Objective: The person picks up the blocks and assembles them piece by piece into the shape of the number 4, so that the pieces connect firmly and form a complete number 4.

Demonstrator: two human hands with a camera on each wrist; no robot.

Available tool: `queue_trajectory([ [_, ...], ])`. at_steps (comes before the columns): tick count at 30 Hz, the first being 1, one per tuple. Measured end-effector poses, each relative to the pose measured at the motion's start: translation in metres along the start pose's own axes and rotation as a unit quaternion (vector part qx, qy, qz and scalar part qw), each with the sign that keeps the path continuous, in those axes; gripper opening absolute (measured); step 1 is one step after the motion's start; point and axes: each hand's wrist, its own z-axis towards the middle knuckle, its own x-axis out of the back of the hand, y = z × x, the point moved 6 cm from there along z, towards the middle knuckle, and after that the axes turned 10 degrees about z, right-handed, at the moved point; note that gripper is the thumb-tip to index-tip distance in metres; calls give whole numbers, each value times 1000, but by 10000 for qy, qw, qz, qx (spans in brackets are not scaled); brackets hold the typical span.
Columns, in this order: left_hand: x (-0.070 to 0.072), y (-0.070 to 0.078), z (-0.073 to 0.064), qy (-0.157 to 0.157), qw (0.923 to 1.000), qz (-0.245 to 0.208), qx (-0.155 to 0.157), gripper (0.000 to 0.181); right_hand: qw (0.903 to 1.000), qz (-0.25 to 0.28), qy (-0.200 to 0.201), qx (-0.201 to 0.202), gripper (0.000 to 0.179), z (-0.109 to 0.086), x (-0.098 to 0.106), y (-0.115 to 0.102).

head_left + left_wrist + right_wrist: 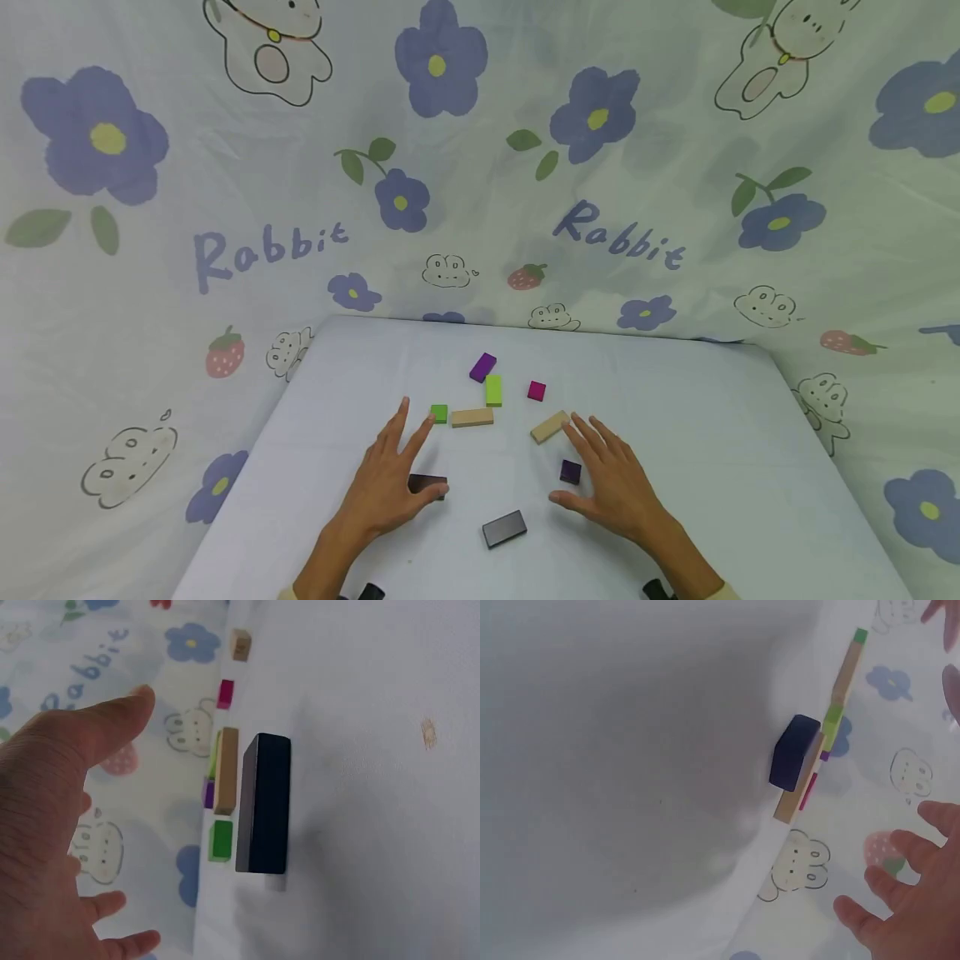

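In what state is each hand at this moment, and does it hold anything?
Left hand: open, holding nothing.
Right hand: open, holding nothing.

The big white cloth with blue-purple flowers [480,192] says "Rabbit" two times in the head view. One blue-purple word [277,246] is on the left, and the other blue-purple word [619,240] is on the right, going downhill. The left wrist view shows "Rabbit" on it too. There, a tan wooden block [240,646] has a mark too small to read.
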Motion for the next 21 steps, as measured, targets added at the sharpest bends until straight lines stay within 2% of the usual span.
queue_trajectory([
  [5,-4,1,-2,-68,9999,-76,4,98,9997,64,-186,-107,107,-1,-7,-1],
  [10,-10,2,-4,-297,9993,-194,90,99,9989,217,-407,-86,106,-4,-14,-5],
  [16,-15,2,-7,-505,9984,-196,156,97,9976,349,-599,52,105,-4,-20,-12],
  [21,-16,3,-10,-525,9983,-227,81,91,9967,355,-701,206,104,-3,-24,-17],
])
